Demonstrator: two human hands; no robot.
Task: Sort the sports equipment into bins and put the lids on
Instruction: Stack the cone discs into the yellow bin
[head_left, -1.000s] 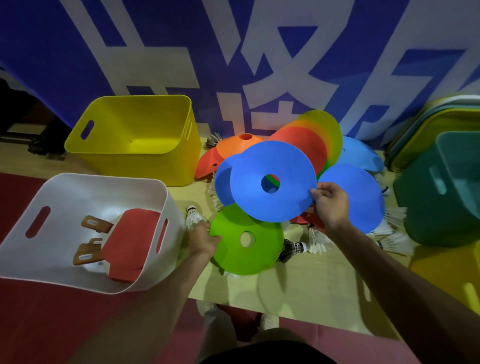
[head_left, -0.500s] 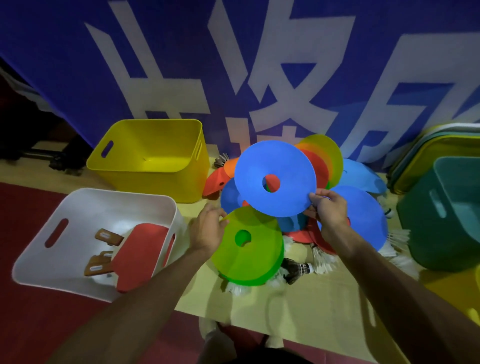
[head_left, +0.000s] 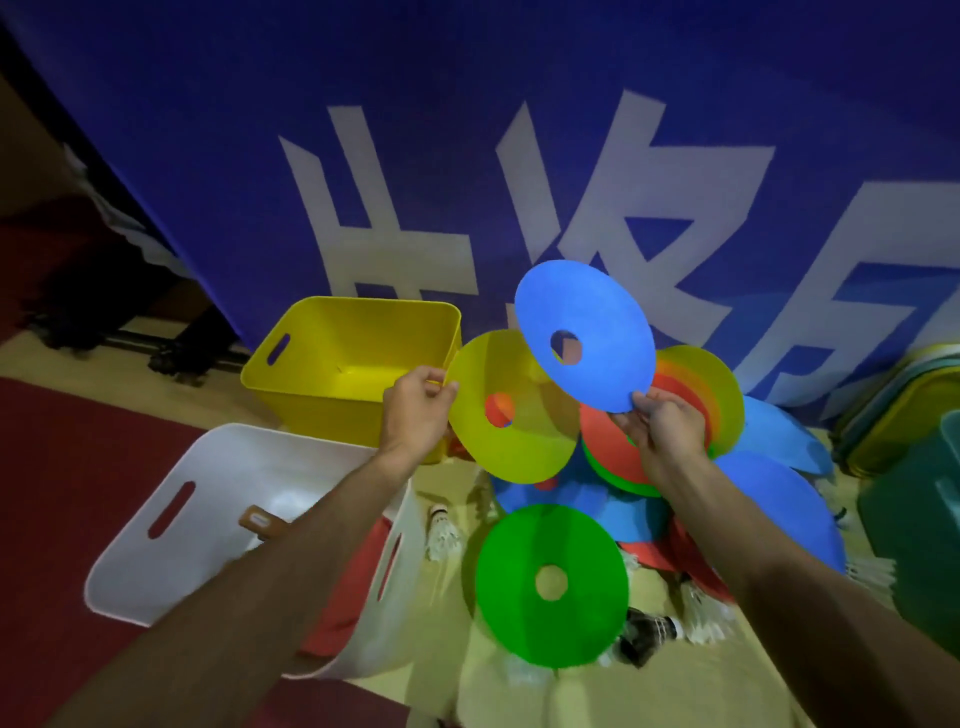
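Left hand (head_left: 415, 410) pinched the yellow disc (head_left: 511, 410) by its left rim, just beside the yellow bin (head_left: 353, 353), which lay leftward and nearer this hand. Right hand (head_left: 660, 426) pinched the blue disc (head_left: 584, 332) by its lower edge, high over the pile (head_left: 769, 493).

One cam only, head-worn, wide-angle w/ bent edges, facing fwd and steeply down along both forearms, which come in from the bottom corners. It's close in: the left hand (head_left: 415, 410) pinching the yellow disc (head_left: 519, 452) and the right hand (head_left: 667, 436) holding the blue disc (head_left: 597, 312) sit mid-frame, w/ the floor (head_left: 675, 686) low and the blue banner (head_left: 208, 130) across the top half.
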